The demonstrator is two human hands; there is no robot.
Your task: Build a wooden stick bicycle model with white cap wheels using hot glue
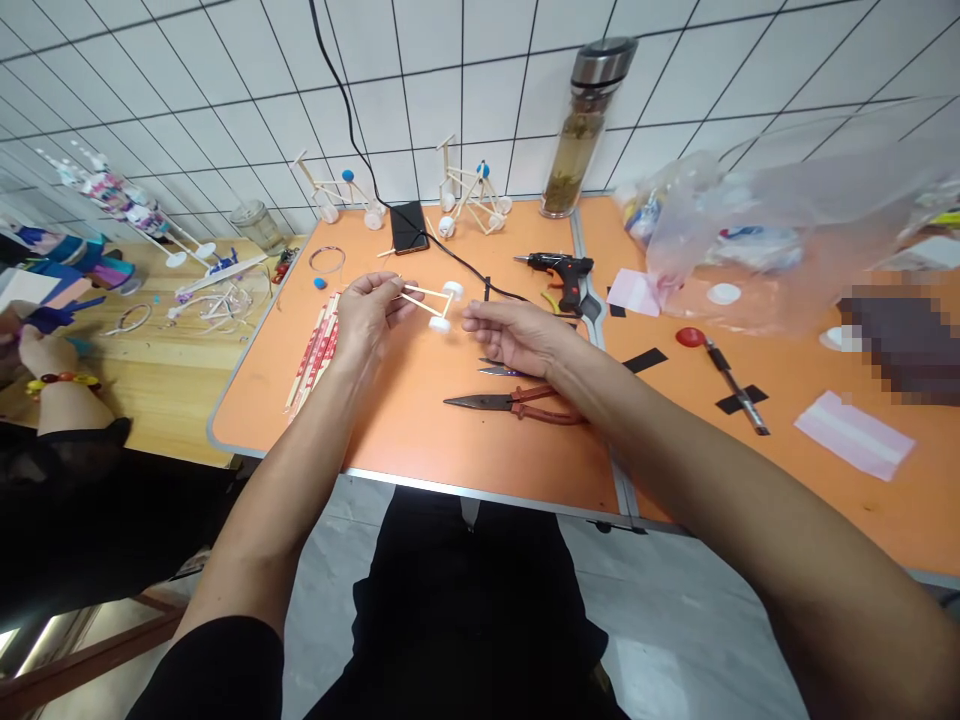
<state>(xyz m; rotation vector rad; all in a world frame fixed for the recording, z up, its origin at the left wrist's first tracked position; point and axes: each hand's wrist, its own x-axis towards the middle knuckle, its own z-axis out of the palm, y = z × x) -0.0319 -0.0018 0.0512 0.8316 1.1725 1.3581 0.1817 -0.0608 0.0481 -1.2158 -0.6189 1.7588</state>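
Note:
My left hand (371, 312) pinches the stick end of a small frame of thin wooden sticks (427, 295). Two white wheels (440, 325) sit on the frame's right end, above the table. Just right of the wheels is my right hand (514, 332), its fingers loosely bent and apart from the frame, with nothing visible in them. Below that hand lie long-nose pliers (487, 402) with red handles. Another metal tool tip (495, 368) is partly hidden under the right hand. Red-and-white wrapped sticks (313, 350) lie beside my left wrist.
Behind my hands are a glue gun (559, 272), a black phone (408, 227), two stick models (472, 195) and a tall tea bottle (581, 135). A black cable (450, 250) crosses the table. Plastic bags (765, 240) and a pen (735, 385) are at right. Another person's hand (49, 355) is at left.

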